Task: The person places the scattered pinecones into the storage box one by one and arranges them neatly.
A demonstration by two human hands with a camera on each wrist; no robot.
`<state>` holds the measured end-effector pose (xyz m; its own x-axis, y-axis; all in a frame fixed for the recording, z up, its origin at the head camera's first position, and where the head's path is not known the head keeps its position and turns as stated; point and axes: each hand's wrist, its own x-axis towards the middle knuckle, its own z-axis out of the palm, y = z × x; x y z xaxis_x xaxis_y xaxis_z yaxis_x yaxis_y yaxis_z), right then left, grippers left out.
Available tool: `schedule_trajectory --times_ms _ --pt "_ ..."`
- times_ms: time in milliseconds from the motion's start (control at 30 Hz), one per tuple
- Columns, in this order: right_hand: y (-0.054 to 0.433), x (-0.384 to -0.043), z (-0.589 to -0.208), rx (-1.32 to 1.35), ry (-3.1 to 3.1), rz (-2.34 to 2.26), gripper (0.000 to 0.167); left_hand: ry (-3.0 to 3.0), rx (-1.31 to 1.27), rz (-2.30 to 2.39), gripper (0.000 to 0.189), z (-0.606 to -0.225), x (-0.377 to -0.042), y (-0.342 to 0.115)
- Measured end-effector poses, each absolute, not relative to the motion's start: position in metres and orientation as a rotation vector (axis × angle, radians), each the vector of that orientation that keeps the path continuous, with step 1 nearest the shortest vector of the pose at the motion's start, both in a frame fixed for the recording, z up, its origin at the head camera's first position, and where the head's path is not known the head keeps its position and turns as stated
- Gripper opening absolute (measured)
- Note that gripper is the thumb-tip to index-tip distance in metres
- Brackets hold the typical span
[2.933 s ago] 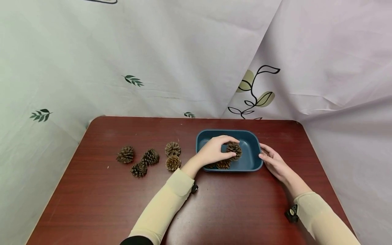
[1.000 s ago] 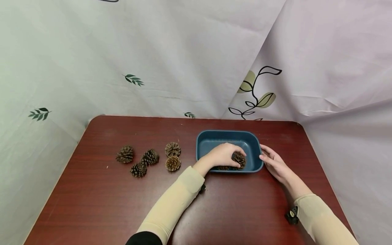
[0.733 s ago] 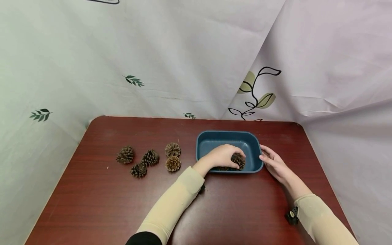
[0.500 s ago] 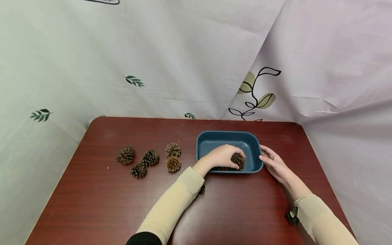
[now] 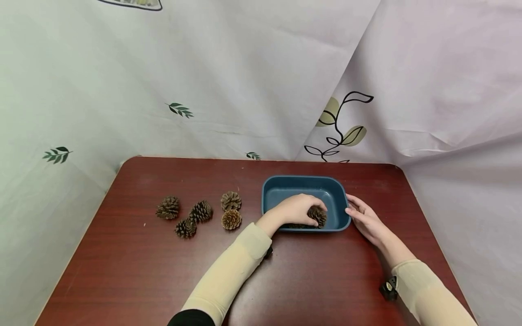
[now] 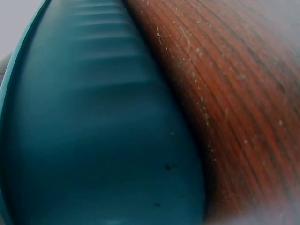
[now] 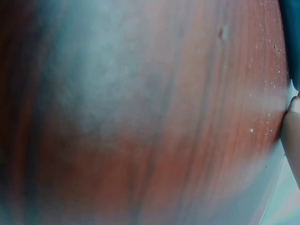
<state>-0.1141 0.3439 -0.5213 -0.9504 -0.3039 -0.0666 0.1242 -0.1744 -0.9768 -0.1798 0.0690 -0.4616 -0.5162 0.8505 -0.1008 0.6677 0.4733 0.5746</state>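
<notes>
A brown pinecone (image 5: 317, 216) sits inside a blue rectangular tub (image 5: 303, 180), near its front wall. My left hand (image 5: 297, 209) reaches over that wall, and its curled fingers and thumb hold the pinecone. Beneath the palm, part of the tub floor is hidden, with a little of another pinecone showing. At the tub's right end, my right hand (image 5: 367, 222) touches the outside with extended fingers and thumb. The left wrist view is filled mostly by the tub's outer wall (image 6: 93, 140). At the right wrist view's edge, a digit of the right hand (image 7: 293, 136) appears beside the tub (image 7: 293, 42).
Left of the tub, two pinecones lie close together, one pinecone (image 5: 231, 219) in front of another pinecone (image 5: 230, 200). Farther left are a touching pair, including this pinecone (image 5: 201, 211), and a single pinecone (image 5: 167, 208). The dark red table (image 5: 134, 271) meets a white patterned cloth (image 5: 228, 81) behind.
Since the earliest frame, my left hand has lowered the pinecone toward the tub's front wall and slightly right. Over the last half second both hands stay nearly still; the view tilts slightly.
</notes>
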Motion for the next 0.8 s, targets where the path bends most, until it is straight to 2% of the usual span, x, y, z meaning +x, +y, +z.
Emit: schedule_trajectory --times_ms 800 --pt "0.343 -0.1134 -0.5186 -0.206 1.798 -2.202 0.04 2.388 1.29 0.669 0.038 -0.4614 -0.1802 0.066"
